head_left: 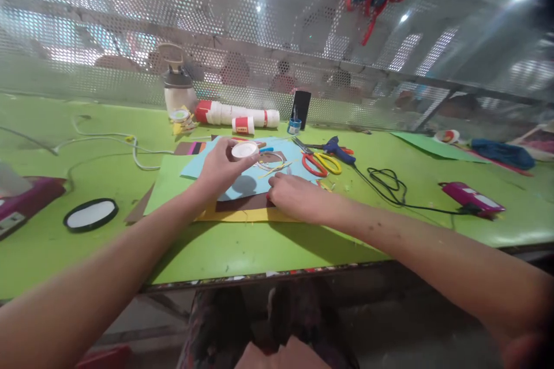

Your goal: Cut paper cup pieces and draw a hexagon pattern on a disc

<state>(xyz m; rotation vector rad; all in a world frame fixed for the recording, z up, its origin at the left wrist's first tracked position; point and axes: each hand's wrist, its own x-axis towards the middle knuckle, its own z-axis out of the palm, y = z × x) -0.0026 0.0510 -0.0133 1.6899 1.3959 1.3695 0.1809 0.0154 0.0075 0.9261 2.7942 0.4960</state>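
My left hand (220, 167) grips a white paper cup (244, 150) by its side, its round pale end facing up, just above the light blue paper (203, 165). To the right, my right hand (294, 197) rests low over the sheets with its fingers curled in. A bit of red shows under those fingers, but what they hold is hidden. Brown paper (240, 204) and yellow paper (234, 215) lie beneath. Between the hands are thin strips bent in a loop (277, 162). Red-handled scissors (314, 165) and yellow-handled scissors (331, 164) lie beyond my right hand.
A blue glue gun (340, 150) trails a black cord to a magenta power strip (471, 199). Behind stand a row of stacked paper cups (242, 115), a spray bottle (177, 92), a blue-lidded jar (294, 125) and a phone (302, 108). A black ring (90, 215) lies left.
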